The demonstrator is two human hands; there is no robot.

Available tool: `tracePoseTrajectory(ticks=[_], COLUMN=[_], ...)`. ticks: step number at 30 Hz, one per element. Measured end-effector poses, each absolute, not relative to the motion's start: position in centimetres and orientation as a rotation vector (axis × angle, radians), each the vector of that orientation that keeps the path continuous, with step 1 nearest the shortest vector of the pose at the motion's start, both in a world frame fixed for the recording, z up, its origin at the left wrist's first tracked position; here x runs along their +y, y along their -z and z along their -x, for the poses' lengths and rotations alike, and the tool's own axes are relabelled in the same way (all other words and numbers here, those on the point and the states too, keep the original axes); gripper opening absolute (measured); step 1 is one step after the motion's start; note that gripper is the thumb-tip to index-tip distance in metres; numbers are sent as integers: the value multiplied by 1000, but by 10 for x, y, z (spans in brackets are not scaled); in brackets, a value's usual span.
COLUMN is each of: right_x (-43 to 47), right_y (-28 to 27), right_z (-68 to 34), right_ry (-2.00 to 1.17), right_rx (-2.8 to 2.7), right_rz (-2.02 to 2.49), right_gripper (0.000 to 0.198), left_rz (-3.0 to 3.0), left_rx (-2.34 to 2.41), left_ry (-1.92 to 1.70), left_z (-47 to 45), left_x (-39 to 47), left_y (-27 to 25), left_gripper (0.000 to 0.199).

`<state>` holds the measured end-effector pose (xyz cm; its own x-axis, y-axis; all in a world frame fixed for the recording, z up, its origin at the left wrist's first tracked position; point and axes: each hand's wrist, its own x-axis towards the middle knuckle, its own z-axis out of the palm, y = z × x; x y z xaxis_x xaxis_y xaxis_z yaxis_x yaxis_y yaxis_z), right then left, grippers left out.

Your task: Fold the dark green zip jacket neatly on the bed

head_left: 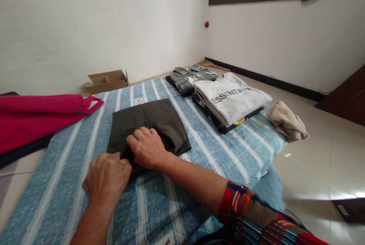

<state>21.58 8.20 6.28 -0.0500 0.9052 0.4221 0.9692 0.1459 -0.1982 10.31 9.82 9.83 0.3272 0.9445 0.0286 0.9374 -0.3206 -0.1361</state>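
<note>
A dark olive-brown garment (131, 121), folded into a rough square with a seam or zip line down its middle, lies on a blue bedcover (199, 154) with white stripes. My left hand (107, 178) is closed on its near left corner, the fingertips hidden in the cloth. Curled over the near middle part, my right hand (146, 148) pinches the fabric, which bunches between the two hands. The garment's right side shows several loose layers.
Beyond lie a folded grey sweatshirt (234, 97) on dark clothes and a folded grey denim jacket (191, 79). A beige cloth (286, 121) hangs at the bed's right edge. Pink clothing (42, 116) is at left, a cardboard box (108, 81) by the wall.
</note>
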Motion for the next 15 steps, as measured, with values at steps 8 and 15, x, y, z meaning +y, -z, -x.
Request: tracePoseTrajectory(ticks=[8,15], right_x=[61,67], right_y=[-59,-62], right_z=[-208,-211], right_ry=[-476,-705], right_rx=[-1839,-1851], right_rz=[1747,1726], right_gripper=[25,45], left_rz=[2541,2574], left_rx=[-1752,-1714], left_ry=[-128,-142], left_z=[-94,-87], left_x=[109,128], left_y=[-102,-92], left_gripper=[40,40])
